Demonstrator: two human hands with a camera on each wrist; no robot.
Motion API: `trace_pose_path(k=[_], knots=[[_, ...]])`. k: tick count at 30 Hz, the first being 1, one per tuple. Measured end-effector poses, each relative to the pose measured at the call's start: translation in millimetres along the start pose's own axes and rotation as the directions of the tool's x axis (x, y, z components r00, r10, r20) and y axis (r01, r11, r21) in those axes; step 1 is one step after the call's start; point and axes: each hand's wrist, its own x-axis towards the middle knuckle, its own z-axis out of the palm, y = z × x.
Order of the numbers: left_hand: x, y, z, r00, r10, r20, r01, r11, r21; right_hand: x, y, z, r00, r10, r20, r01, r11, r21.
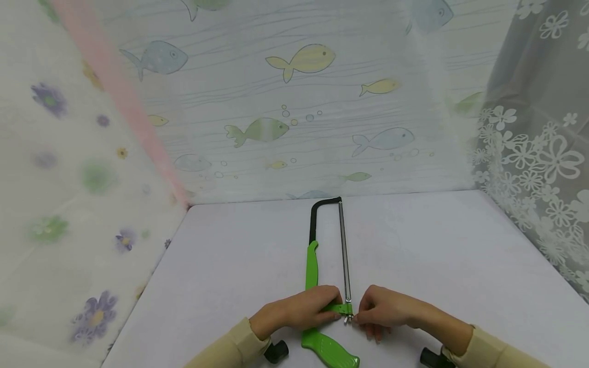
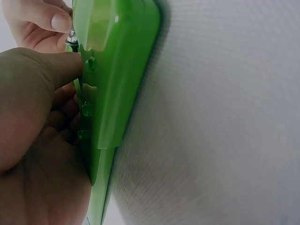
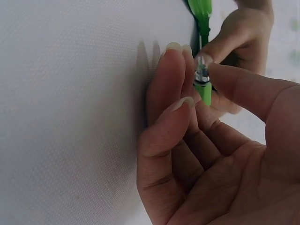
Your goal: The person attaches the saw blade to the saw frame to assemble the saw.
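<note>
A hacksaw with a green handle (image 1: pixel 332 351) and a black front frame (image 1: pixel 314 225) lies on the table, its far end pointing away from me. The narrow blade (image 1: pixel 344 255) runs along its right side. My left hand (image 1: pixel 304 308) grips the green frame (image 2: pixel 117 70) around the crosspiece near the blade's close end. At that end sits a small metal wing nut (image 3: pixel 201 71). My right hand (image 1: pixel 390 307) has its thumb and index finger at the wing nut, pinching it, with the other fingers curled near the tabletop. The index fingertip is partly hidden in the right wrist view.
The hacksaw lies on a white-covered table (image 1: pixel 239 240). Behind it hangs a curtain (image 1: pixel 202 102) printed with fish. Flowered cloth (image 1: pixel 69 204) borders the left side, and grey cloth with white flowers (image 1: pixel 547 153) the right.
</note>
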Motion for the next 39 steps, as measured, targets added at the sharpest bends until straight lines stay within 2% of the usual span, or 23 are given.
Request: trace_pose_path(k=[6, 16, 32, 39], knots=[[0.1, -1.6, 1.6, 1.0, 0.007, -0.003, -0.007, 1.0, 0.001, -0.5, 2.5, -0.9, 1.0, -0.023, 0.005, 0.023, 1.0, -0.01], [-0.1, -0.8, 1.3, 1.0, 0.006, -0.002, -0.006, 1.0, -0.001, -0.3, 0.1, -0.4, 0.995, -0.067, 0.074, 0.065, 0.997, 0.038], [0.4, -0.8, -0.6, 1.0, -0.008, 0.007, 0.008, 1.0, -0.01, 6.1, -3.1, 6.2, 1.0, 0.013, 0.026, -0.013, 0.999, 0.029], [0.7, -0.2, 0.0, 1.0, -0.003, 0.005, 0.003, 1.0, -0.01, 5.6, -3.0, 5.9, 0.999, 0.003, 0.036, -0.004, 0.999, 0.037]])
